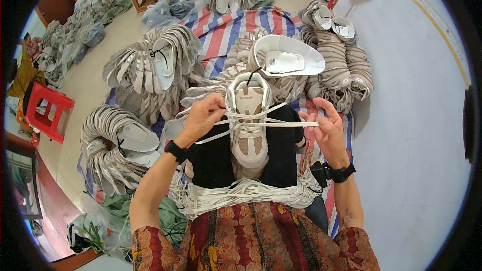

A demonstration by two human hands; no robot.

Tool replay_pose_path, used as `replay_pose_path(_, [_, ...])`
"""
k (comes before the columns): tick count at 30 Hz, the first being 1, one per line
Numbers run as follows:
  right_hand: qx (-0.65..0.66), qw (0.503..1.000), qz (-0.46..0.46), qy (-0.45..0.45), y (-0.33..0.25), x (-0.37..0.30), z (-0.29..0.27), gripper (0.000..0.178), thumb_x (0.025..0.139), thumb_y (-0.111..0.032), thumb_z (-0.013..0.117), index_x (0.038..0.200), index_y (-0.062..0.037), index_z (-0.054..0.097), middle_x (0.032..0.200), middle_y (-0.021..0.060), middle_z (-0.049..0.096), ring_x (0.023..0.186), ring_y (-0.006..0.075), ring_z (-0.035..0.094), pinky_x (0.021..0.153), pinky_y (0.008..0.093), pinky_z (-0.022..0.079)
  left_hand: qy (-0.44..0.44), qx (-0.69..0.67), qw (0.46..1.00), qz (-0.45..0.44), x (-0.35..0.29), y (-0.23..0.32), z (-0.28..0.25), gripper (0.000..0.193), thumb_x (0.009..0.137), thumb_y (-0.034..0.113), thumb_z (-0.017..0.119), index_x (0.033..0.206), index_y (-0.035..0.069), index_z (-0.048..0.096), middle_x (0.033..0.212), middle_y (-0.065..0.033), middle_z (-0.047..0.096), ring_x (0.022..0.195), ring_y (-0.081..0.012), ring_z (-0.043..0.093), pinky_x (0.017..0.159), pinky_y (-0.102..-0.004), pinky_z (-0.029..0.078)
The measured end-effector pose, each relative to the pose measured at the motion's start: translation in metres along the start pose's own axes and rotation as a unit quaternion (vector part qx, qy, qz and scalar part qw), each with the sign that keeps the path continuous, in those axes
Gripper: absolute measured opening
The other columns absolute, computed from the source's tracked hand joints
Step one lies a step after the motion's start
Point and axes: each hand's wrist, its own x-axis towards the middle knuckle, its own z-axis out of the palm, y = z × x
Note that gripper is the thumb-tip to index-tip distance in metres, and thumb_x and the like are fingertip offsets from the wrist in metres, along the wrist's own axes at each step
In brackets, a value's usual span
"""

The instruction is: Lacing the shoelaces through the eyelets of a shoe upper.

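In the frame's centre, the shoe [245, 145] looks light and softly padded, its limp, flat lace [291, 124] best held near the ends, where left hand [203, 118] and right hand [329, 131] apparently pinch it between fingertips.

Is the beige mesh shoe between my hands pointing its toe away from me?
No, the beige mesh shoe has its rounded toe toward your red-and-brown patterned shirt.

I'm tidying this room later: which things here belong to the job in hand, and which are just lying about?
Job in hand:
- beige shoe
- white lace, held by left hand and right hand
- lace bundle
- probably stacked uppers

Apparently lying about:
- red stool
- plastic bag
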Motion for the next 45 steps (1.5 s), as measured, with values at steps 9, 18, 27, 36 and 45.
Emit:
replay_pose_path(9, [-0.341, 0.929, 0.010, -0.143, 0.047, 0.025, 0.004, 0.026, 0.074, -0.006, 0.058, 0.100, -0.0019, 0.058, 0.075, 0.0044, 0.058, 0.064, 0.0126, 0.055, 0.068, 0.0288, 0.046, 0.145, 0.414, 0.896, 0.066, -0.070, -0.010, -0.141, 0.008, 0.079, 0.004, 0.054, 0.088, 0.005, 0.052, 0.064, -0.0134, 0.053, 0.059, -0.0276, 0.054, 0.054, -0.0337, 0.042])
replay_pose_path(18, [-0.432, 0.874, -0.165, -0.147, 0.078, 0.039, 0.016, 0.031, 0.070, -0.006, 0.058, 0.101, -0.0026, 0.055, 0.090, 0.0118, 0.055, 0.082, 0.0292, 0.052, 0.077, 0.0353, 0.043, 0.243, 0.616, 0.748, 0.036, -0.124, -0.026, -0.229, 0.011, 0.083, 0.006, 0.047, 0.092, 0.005, 0.053, 0.073, -0.0174, 0.057, 0.067, -0.0369, 0.056, 0.057, -0.0412, 0.043])
replay_pose_path(27, [-0.601, 0.745, -0.256, -0.134, 0.081, 0.050, 0.031, 0.015, 0.072, -0.011, 0.061, 0.085, -0.0063, 0.056, 0.072, 0.0077, 0.055, 0.071, 0.0234, 0.054, 0.067, 0.0365, 0.039, 0.050, 0.395, 0.895, 0.202, -0.061, -0.011, 0.015, 0.031, 0.062, 0.008, 0.070, 0.089, 0.005, 0.055, 0.083, -0.0100, 0.054, 0.080, -0.0286, 0.051, 0.071, -0.0385, 0.040])
replay_pose_path(36, [-0.690, 0.651, -0.315, -0.022, 0.066, 0.048, 0.014, 0.012, 0.067, -0.013, 0.058, 0.063, -0.0092, 0.047, 0.056, 0.0081, 0.047, 0.054, 0.0265, 0.049, 0.052, 0.0387, 0.036, 0.001, 0.452, 0.869, 0.200, -0.045, -0.024, 0.032, 0.015, 0.069, 0.008, 0.060, 0.084, 0.007, 0.055, 0.078, -0.0081, 0.048, 0.078, -0.0231, 0.046, 0.072, -0.0346, 0.034])
replay_pose_path(45, [-0.695, 0.627, -0.024, 0.351, 0.003, 0.003, -0.179, 0.011, 0.075, -0.016, 0.056, 0.075, -0.0050, 0.056, 0.066, 0.0141, 0.060, 0.063, 0.0314, 0.058, 0.057, 0.0396, 0.044, -0.007, 0.386, 0.901, 0.198, -0.040, -0.008, 0.032, 0.027, 0.068, 0.006, 0.066, 0.093, 0.006, 0.056, 0.087, -0.0098, 0.045, 0.083, -0.0271, 0.046, 0.074, -0.0352, 0.039])
